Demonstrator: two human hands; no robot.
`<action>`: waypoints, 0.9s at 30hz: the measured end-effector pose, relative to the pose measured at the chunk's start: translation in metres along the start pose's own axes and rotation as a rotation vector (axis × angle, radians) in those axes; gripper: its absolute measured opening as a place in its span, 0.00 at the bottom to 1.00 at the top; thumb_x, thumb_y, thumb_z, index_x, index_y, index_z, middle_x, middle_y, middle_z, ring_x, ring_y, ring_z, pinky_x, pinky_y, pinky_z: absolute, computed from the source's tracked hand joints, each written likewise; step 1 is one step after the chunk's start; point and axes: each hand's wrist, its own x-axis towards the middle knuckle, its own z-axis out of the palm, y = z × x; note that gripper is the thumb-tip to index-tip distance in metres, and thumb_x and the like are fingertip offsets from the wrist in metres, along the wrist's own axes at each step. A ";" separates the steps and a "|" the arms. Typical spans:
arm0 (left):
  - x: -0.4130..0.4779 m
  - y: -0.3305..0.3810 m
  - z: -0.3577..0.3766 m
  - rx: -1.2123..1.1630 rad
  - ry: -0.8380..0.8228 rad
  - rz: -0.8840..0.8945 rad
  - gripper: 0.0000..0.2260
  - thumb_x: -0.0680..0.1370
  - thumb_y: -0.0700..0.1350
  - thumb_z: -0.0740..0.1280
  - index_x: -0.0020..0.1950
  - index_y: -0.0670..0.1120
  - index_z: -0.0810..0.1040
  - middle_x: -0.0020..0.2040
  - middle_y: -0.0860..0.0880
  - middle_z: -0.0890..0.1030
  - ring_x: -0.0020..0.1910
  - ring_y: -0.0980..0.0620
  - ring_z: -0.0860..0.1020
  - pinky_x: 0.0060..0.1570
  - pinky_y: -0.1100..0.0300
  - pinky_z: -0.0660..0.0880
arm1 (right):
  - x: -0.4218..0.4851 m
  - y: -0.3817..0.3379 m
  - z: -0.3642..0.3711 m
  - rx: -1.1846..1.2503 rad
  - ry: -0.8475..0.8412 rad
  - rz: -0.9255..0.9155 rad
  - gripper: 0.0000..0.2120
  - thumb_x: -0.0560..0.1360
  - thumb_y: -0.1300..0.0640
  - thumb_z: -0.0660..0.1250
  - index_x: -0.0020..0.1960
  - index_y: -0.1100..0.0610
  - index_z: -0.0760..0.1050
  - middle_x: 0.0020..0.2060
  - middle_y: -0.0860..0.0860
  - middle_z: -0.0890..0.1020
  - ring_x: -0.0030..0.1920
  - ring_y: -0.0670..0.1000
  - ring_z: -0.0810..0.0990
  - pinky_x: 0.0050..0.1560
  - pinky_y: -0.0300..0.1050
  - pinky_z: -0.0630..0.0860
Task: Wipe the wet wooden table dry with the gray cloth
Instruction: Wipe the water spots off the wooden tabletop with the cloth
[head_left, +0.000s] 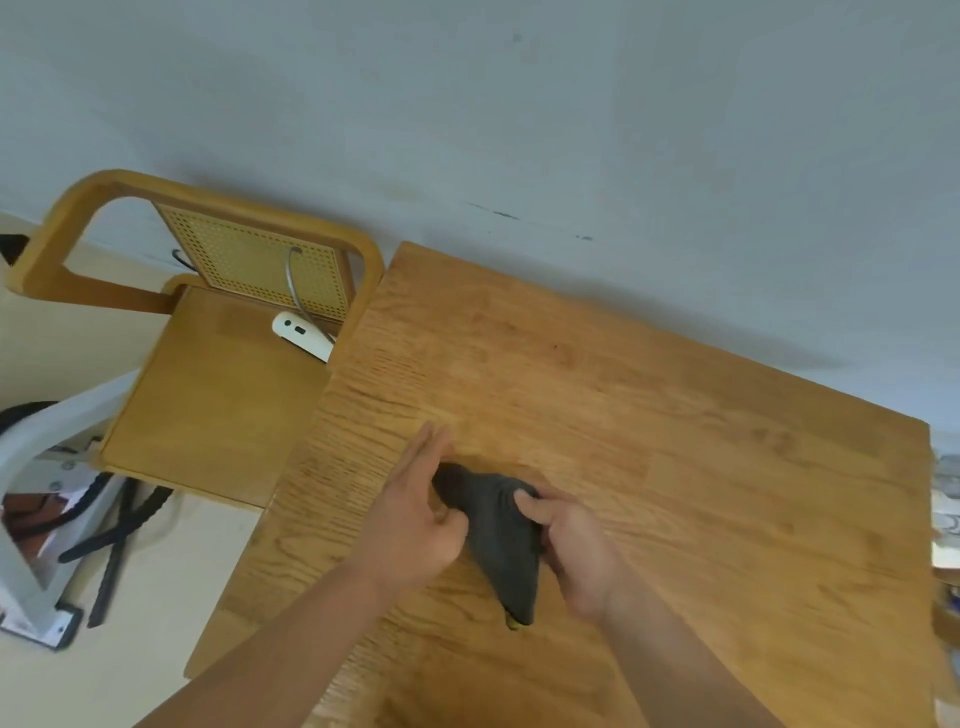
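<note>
The dark gray cloth (501, 540) is bunched between both hands, just above the wooden table (675, 431), near its left half. My left hand (415, 519) pinches the cloth's left edge with thumb and lower fingers while its upper fingers stretch out straight. My right hand (566, 545) grips the cloth's right side, thumb on top. One corner of the cloth hangs down toward me. I cannot make out any wet patches on the wood.
A wooden chair (208, 384) with a cane back stands at the table's left edge, with a white power strip (304, 335) and cable on its seat. A white frame and black straps (67, 499) lie on the floor at left. The wall runs behind the table; clutter sits at the right edge.
</note>
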 end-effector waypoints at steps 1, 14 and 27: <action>-0.001 0.010 -0.004 -0.077 -0.020 0.010 0.32 0.76 0.39 0.69 0.76 0.64 0.67 0.75 0.72 0.62 0.71 0.78 0.57 0.67 0.75 0.60 | -0.007 -0.006 -0.004 0.036 -0.039 0.022 0.15 0.82 0.52 0.63 0.62 0.57 0.83 0.58 0.59 0.85 0.56 0.59 0.84 0.55 0.53 0.78; -0.006 -0.034 -0.070 0.555 0.264 -0.064 0.27 0.78 0.54 0.71 0.76 0.55 0.67 0.75 0.50 0.68 0.69 0.49 0.71 0.64 0.49 0.75 | 0.016 -0.065 0.027 -0.578 0.249 -0.458 0.14 0.83 0.41 0.60 0.63 0.47 0.76 0.59 0.41 0.79 0.62 0.47 0.77 0.59 0.47 0.73; 0.071 -0.072 -0.063 0.915 -0.056 0.197 0.25 0.85 0.58 0.46 0.83 0.63 0.48 0.84 0.52 0.43 0.83 0.46 0.42 0.81 0.45 0.50 | 0.099 -0.120 0.038 -1.539 0.366 -0.332 0.55 0.72 0.43 0.77 0.82 0.39 0.39 0.82 0.52 0.34 0.81 0.61 0.33 0.76 0.74 0.49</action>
